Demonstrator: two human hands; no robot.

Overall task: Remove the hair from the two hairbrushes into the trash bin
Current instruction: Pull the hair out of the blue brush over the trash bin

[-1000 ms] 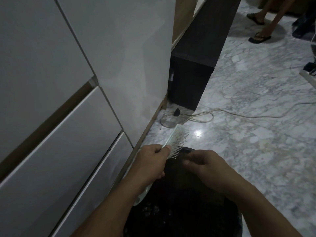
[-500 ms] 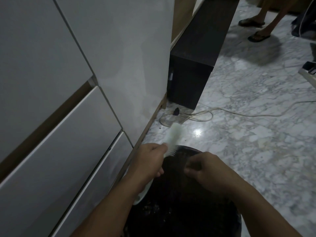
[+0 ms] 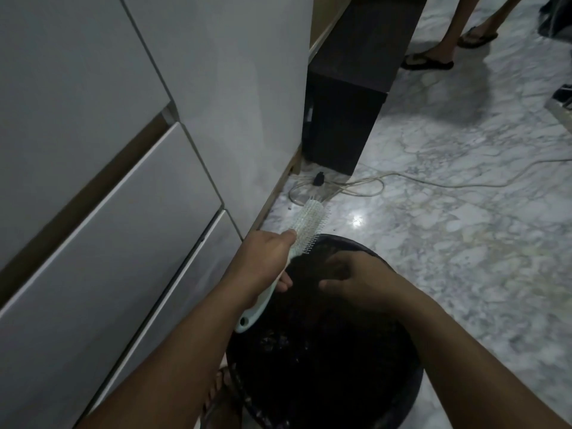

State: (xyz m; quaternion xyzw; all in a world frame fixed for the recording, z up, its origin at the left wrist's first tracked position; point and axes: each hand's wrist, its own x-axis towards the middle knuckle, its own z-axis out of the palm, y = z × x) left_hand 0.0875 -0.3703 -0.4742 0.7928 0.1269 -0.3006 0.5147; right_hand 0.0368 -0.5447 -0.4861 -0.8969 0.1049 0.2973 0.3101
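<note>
The left hand has its fingers wrapped around the handle of a pale hairbrush, bristles facing right, held above the far rim of the black trash bin on the marble floor. The right hand hovers over the bin, fingers pinched together; what they hold is too dark to tell.

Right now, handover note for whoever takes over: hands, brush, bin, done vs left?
Left hand: gripping the white hairbrush at its neck, bristle head angled up past the far rim of the black trash bin, handle pointing back toward the person.
Right hand: over the bin's opening, fingers curled; too dark to tell whether it holds hair.
Done: unclear; the bristles look mostly clean.
Left: finish this brush. The second hairbrush is not in view.
</note>
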